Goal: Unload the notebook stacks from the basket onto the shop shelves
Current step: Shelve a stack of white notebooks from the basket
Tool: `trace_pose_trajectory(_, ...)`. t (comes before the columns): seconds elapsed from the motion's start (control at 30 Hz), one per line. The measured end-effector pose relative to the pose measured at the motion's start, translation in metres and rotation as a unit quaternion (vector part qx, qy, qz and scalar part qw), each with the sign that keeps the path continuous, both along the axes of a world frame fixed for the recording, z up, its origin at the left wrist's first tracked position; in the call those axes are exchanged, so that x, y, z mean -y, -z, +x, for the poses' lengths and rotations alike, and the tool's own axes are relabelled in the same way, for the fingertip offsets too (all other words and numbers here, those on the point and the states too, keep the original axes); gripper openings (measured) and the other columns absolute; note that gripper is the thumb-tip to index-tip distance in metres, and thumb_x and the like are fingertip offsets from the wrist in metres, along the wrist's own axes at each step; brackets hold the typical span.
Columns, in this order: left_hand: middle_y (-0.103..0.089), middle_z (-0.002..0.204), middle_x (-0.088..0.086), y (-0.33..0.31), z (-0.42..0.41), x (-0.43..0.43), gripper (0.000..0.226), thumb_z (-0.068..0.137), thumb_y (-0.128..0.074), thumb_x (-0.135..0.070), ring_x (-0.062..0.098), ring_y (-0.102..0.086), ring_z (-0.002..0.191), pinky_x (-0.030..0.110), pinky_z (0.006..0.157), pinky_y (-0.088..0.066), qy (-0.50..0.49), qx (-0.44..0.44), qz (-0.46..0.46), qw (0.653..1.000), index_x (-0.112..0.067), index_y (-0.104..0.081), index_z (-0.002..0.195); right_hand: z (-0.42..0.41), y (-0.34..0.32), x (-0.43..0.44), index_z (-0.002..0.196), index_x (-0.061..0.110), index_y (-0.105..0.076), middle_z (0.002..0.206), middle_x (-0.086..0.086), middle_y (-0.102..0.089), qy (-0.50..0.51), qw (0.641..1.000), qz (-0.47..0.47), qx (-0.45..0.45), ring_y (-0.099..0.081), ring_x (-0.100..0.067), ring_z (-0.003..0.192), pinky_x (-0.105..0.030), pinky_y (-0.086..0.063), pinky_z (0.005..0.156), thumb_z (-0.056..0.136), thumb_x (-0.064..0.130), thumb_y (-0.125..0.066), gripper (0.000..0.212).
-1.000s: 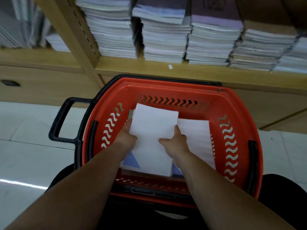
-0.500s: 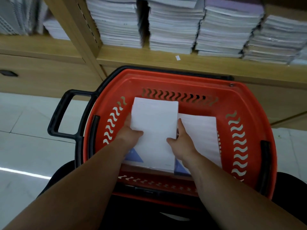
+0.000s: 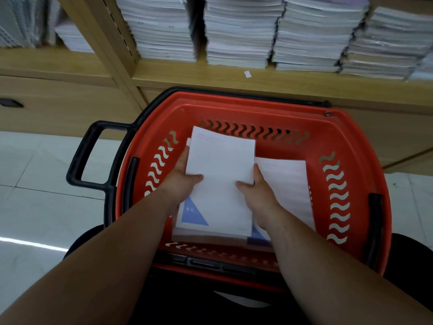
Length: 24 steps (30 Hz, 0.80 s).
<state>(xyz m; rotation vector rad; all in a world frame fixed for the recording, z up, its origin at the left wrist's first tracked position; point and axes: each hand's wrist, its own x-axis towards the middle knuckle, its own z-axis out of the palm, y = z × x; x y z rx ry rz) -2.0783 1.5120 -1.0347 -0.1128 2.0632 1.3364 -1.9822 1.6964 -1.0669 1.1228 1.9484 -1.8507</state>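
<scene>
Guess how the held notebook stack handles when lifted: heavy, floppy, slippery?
Likely heavy for its size: the notebook stack shows several layers at its near edge. Smooth covers may let top copies slide; left hand and right hand grip its sides, thumbs on top.

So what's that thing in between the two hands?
A stack of white notebooks: the left hand grips its left edge and the right hand its right edge. The head view shows it.

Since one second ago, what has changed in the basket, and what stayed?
The left hand laid its thumb over the left notebook stack, which both hands lifted slightly toward the far wall. The right hand kept its grip; the right notebook stack, red basket and shelf piles stayed.
</scene>
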Motion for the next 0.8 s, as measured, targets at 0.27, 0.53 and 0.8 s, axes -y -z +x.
trace_pose_trajectory(0.27, -0.064, 0.119, -0.021, -0.052, 0.027, -0.010, 0.087, 0.095, -0.061, 0.001, 0.008, -0.074, 0.092, 0.031, 0.071, -0.061, -0.006, -0.021, 0.093, 0.995, -0.057, -0.026, 0.150, 0.004, -0.028, -0.007, 0.145, 0.045, -0.047, 0.129, 0.007, -0.066, 0.064, 0.994, -0.084, -0.043, -0.064, -0.018, 0.113, -0.044, -0.053, 0.099, 0.096, 0.019, -0.065, 0.059)
trace_pose_trajectory(0.53, -0.064, 0.134, -0.010, -0.127, 0.059, -0.024, 0.087, 0.090, -0.065, 0.005, 0.012, -0.067, 0.115, 0.030, 0.085, -0.058, -0.031, -0.144, 0.177, 0.973, -0.066, -0.044, 0.135, 0.026, -0.096, -0.026, 0.144, 0.057, -0.043, 0.127, 0.020, -0.070, 0.063, 0.975, -0.113, -0.178, -0.070, -0.011, 0.114, -0.034, -0.058, 0.088, 0.099, 0.013, -0.062, 0.066)
trace_pose_trajectory(0.8, -0.067, 0.130, 0.010, -0.240, 0.072, -0.027, 0.079, 0.089, -0.066, 0.007, 0.032, -0.068, 0.114, 0.052, 0.091, -0.057, -0.075, -0.172, 0.317, 0.930, -0.043, -0.047, 0.147, 0.031, -0.210, -0.048, 0.150, 0.055, -0.034, 0.141, 0.026, -0.059, -0.019, 0.950, -0.084, -0.299, -0.059, 0.000, 0.127, -0.029, -0.049, 0.107, 0.104, 0.019, -0.057, 0.064)
